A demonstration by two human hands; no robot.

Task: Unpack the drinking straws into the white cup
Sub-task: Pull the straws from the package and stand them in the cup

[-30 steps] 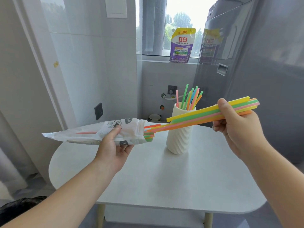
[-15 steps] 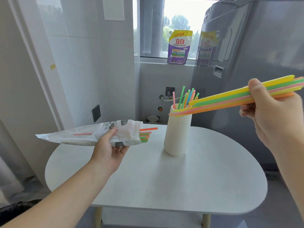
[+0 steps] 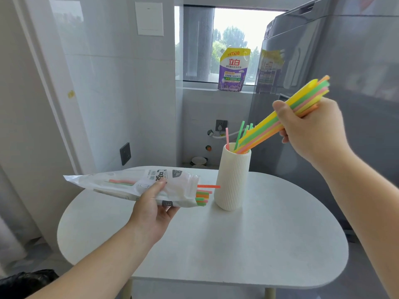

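Observation:
A ribbed white cup (image 3: 232, 180) stands on the white table (image 3: 269, 234) with a few coloured straws (image 3: 227, 137) upright in it. My right hand (image 3: 311, 130) grips a bundle of yellow, green, pink and orange straws (image 3: 265, 126), tilted down to the left with their lower ends inside the cup's mouth. My left hand (image 3: 153, 210) holds the white plastic straw bag (image 3: 138, 184) lying level just left of the cup; several orange and green straw ends (image 3: 204, 194) stick out of its open end.
A grey refrigerator (image 3: 356, 104) stands close behind my right hand. A purple detergent pouch (image 3: 234, 70) sits on the window sill. Tiled wall with a dark switch (image 3: 125, 153) is at the left. The table edge curves near me.
My right hand has tipped the straw bundle from nearly level to steeply tilted and lowered its ends into the cup. The left hand still holds the bag beside the cup.

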